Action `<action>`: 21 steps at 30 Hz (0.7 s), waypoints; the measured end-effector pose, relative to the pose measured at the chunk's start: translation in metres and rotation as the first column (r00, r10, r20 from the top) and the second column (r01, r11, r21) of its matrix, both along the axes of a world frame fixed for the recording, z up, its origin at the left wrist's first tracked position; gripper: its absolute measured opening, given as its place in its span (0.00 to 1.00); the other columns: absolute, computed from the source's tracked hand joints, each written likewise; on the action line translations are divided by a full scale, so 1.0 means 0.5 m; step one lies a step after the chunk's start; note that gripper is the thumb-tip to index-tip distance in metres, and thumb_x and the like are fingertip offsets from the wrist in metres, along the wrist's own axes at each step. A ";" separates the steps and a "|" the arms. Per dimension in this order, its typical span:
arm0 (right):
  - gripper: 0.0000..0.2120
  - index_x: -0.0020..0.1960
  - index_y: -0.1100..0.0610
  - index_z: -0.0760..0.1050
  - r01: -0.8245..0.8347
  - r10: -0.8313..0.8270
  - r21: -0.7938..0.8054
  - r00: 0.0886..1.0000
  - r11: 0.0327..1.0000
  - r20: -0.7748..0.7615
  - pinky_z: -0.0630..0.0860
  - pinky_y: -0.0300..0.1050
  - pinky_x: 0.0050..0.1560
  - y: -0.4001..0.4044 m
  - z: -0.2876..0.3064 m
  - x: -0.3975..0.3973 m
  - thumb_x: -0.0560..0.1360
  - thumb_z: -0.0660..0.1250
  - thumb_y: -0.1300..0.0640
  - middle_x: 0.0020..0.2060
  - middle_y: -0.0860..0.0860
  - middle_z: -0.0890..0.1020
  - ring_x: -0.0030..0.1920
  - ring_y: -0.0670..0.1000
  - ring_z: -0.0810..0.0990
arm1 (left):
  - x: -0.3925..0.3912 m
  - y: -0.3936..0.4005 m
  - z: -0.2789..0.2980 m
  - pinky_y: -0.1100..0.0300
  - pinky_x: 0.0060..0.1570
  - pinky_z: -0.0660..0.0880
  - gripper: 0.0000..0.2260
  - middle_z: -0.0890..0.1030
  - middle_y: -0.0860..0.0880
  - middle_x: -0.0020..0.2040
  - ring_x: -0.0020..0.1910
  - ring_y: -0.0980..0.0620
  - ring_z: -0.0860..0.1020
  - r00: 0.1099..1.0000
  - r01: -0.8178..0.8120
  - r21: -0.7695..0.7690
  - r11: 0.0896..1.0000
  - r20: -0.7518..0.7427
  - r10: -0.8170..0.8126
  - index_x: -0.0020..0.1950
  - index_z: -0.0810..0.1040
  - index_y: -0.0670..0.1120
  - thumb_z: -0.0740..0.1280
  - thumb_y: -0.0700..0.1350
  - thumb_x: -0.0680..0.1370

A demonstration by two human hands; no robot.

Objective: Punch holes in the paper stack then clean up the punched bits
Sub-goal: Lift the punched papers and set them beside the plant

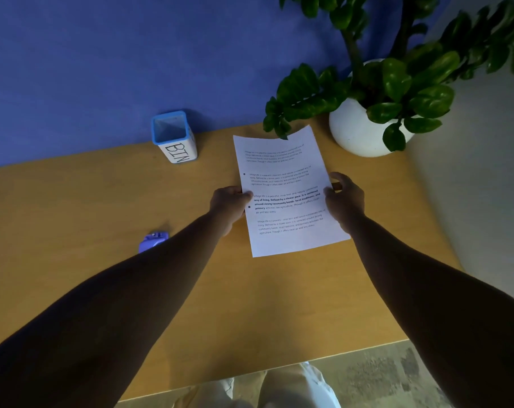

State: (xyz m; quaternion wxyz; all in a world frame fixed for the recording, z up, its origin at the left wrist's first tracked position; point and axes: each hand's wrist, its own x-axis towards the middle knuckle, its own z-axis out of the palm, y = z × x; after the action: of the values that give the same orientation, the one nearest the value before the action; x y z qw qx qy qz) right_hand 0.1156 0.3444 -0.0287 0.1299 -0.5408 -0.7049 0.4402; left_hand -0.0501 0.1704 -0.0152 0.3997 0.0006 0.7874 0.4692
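A white paper stack (288, 184) with printed text lies on the wooden table (102, 201), tilted slightly, with two dark punched holes along its left edge. My left hand (229, 204) grips the stack's left edge, thumb on top. My right hand (342, 195) holds the right edge, fingers curled around it. A small purple hole punch (153, 240) sits on the table to the left, partly hidden behind my left forearm. A blue-rimmed white box marked BIN (174, 136) stands at the back of the table by the wall.
A leafy plant in a round white pot (358, 131) stands at the back right, its leaves overhanging the paper's far edge. A blue wall runs behind the table. The table's near edge is close to my legs.
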 end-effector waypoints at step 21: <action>0.12 0.53 0.57 0.81 -0.025 0.004 0.167 0.992 0.986 0.127 0.70 0.39 0.45 0.104 -0.047 -0.034 0.74 0.62 0.62 0.49 0.53 0.84 0.47 0.53 0.79 | -0.025 0.093 -0.050 0.52 0.53 0.82 0.11 0.86 0.52 0.51 0.48 0.52 0.83 0.979 0.013 -0.114 0.993 -0.202 -0.036 0.57 0.83 0.51 0.70 0.47 0.75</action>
State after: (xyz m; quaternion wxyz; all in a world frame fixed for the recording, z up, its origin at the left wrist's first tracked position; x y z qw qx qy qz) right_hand 0.0985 0.3964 -0.0523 0.1268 -0.5495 -0.7503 0.3449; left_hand -0.0628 0.2171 -0.0401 0.3222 0.0358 0.8492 0.4168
